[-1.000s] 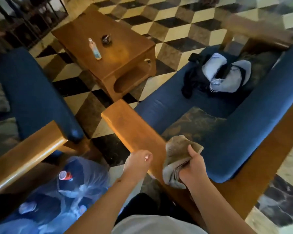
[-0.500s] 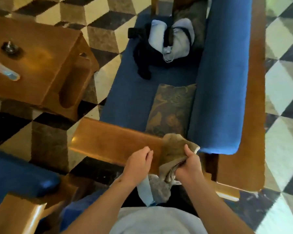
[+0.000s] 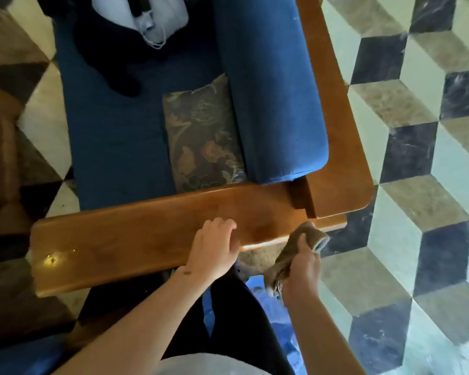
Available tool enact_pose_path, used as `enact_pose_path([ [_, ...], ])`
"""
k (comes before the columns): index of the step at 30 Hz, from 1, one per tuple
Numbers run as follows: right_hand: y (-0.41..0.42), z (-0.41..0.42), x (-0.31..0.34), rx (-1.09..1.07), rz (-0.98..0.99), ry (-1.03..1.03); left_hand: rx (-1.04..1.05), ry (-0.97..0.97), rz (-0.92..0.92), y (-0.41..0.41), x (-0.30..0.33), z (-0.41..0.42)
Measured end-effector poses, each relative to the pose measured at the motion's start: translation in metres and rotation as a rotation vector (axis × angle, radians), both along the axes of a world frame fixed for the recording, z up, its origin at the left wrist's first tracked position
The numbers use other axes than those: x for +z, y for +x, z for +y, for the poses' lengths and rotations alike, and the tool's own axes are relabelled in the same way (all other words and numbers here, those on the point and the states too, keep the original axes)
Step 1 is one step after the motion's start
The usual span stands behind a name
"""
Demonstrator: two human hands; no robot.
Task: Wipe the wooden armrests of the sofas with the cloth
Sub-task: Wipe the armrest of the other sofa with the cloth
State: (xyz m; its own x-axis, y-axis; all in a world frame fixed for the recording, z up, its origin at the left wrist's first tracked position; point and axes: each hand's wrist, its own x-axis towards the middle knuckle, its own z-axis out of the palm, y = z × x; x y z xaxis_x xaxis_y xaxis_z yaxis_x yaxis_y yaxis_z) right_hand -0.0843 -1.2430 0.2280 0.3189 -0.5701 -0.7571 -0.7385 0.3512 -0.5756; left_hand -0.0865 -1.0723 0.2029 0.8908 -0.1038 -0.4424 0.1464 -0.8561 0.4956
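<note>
Right hand (image 3: 299, 269): grips the bunched brown cloth (image 3: 295, 253), fingers curled round it, just off the near edge of the armrest toward its back-frame end.
Left hand (image 3: 214, 246): rests on the wooden armrest (image 3: 119, 239), fingers loosely bent over the near edge, holding nothing.
Cloth: its upper fold reaches the armrest's near edge; whether it touches the wood cannot be told.
Armrest: a broad, glossy plank running across in front of the person, with glare spots near its far-left end.
Beyond the armrest: a patterned cushion (image 3: 203, 142) lies against it on the blue seat (image 3: 114, 147); a blue bolster (image 3: 271, 87) runs beside the cushion along the wooden back frame (image 3: 333, 125).
Farther beyond: a grey-and-black bundle (image 3: 146, 14), perhaps clothing or a bag, sits at the seat's far end.
Floor: checkered tiles (image 3: 417, 158) on both sides of the sofa.
Risk: a tightly balled cloth may touch only a narrow strip, leaving the plank's far-left end unwiped; the resting left hand may smudge the polish.
Writing: no brand, label or text is legible.
</note>
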Motion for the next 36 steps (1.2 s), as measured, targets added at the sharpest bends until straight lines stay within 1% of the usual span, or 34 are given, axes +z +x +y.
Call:
enact_pose_path([
  [2,0.017,0.008,-0.03,0.248,-0.08,-0.223,-0.007,0.073,-0.058,0.005,-0.02,0.0],
  [3,0.026,0.011,-0.045,0.413,-0.118,-0.322,0.008,0.108,-0.088,0.007,-0.027,0.003],
  [4,0.033,0.013,-0.07,0.622,-0.143,-0.405,0.022,0.145,-0.106,0.008,-0.041,0.009],
  [6,0.038,0.0,-0.1,1.04,-0.148,-0.605,0.051,0.205,-0.138,0.006,-0.049,0.023],
  [7,0.038,-0.007,-0.117,1.151,-0.174,-0.679,0.066,0.22,-0.133,0.003,-0.06,0.03],
  [8,0.036,-0.016,-0.13,1.203,-0.224,-0.745,0.077,0.227,-0.116,0.001,-0.067,0.037],
  [11,0.04,-0.019,-0.163,1.195,-0.406,-0.893,0.1,0.257,-0.017,0.003,-0.088,0.058],
  [13,0.044,-0.01,-0.177,1.293,-0.444,-0.989,0.097,0.258,0.024,-0.002,-0.096,0.068],
  [14,0.045,-0.002,-0.18,1.353,-0.467,-1.024,0.109,0.249,0.01,-0.006,-0.097,0.073],
  [16,0.047,0.021,-0.186,1.431,-0.515,-1.031,0.187,0.218,-0.033,-0.019,-0.099,0.089],
  [19,0.044,0.062,-0.185,1.435,-0.519,-1.027,0.302,0.223,-0.088,-0.04,-0.098,0.115],
  [25,0.009,0.18,-0.181,1.566,-0.586,-1.005,0.446,0.279,-0.069,-0.097,-0.11,0.206],
  [28,-0.012,0.238,-0.183,1.62,-0.575,-1.024,0.556,0.263,-0.077,-0.123,-0.112,0.245],
  [31,-0.032,0.305,-0.185,1.642,-0.603,-1.016,0.645,0.247,-0.056,-0.149,-0.112,0.287],
  [33,-0.041,0.349,-0.185,1.659,-0.628,-0.997,0.687,0.197,-0.091,-0.165,-0.114,0.31],
  [36,-0.051,0.404,-0.182,1.738,-0.677,-0.957,0.872,-0.023,-0.155,-0.185,-0.117,0.329],
])
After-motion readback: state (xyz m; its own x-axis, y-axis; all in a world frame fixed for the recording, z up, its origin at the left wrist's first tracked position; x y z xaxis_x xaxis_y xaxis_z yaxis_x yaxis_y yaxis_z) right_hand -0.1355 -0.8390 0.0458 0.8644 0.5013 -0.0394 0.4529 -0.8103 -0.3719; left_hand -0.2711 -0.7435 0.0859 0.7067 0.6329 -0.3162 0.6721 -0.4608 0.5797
